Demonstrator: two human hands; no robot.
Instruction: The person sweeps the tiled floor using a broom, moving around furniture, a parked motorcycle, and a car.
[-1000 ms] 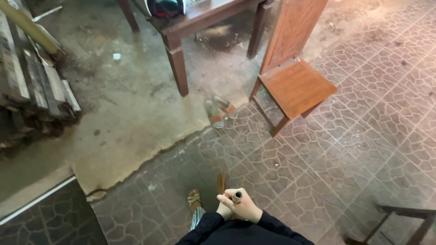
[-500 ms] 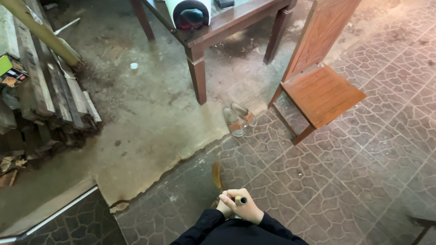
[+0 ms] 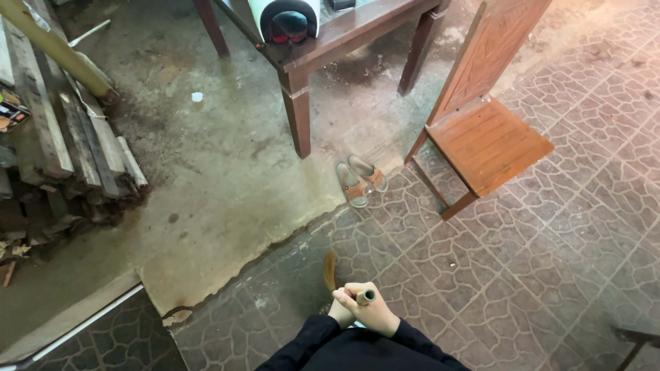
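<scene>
Both my hands are clasped around the top end of a broom handle point(image 3: 365, 297) at the bottom centre, close to my body in dark sleeves. My right hand point(image 3: 377, 315) wraps the stick from the right with its fingers over the top. My left hand point(image 3: 339, 315) grips just below and to the left, partly hidden by the right. The brown broom bristles point(image 3: 330, 269) touch the patterned tile floor point(image 3: 522, 275) just ahead of my hands.
A wooden chair point(image 3: 485, 134) stands ahead right, beside a dark wooden table point(image 3: 297, 110) bearing a helmet point(image 3: 289, 22). A pair of sandals point(image 3: 361, 180) lies at the edge of the concrete floor point(image 3: 213, 172). Stacked planks point(image 3: 62, 137) fill the left. A dark metal frame point(image 3: 636, 338) sits bottom right.
The view has shifted, bringing the table, chair and planks further into frame. My sandalled foot seen a second ago is out of sight. The hands keep their grip on the broom.
</scene>
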